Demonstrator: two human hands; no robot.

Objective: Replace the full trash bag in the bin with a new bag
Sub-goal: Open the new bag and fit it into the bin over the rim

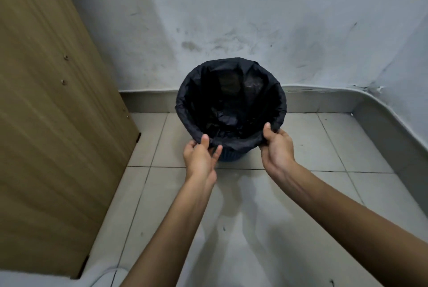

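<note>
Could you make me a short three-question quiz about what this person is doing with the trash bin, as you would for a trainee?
1. True or false: the black bag is folded over the rim of the bin.
2. Which hands grip the bag's near edge? A) only the left hand B) only the right hand C) both
3. Fill in: the bin stands on a tiled floor close to a stained ___.

Key:
1. True. The bag covers the whole rim; only the bin's base shows.
2. C. Each hand holds the bag's edge with thumb and fingers.
3. Wall. A wooden panel stands to the left.
</note>
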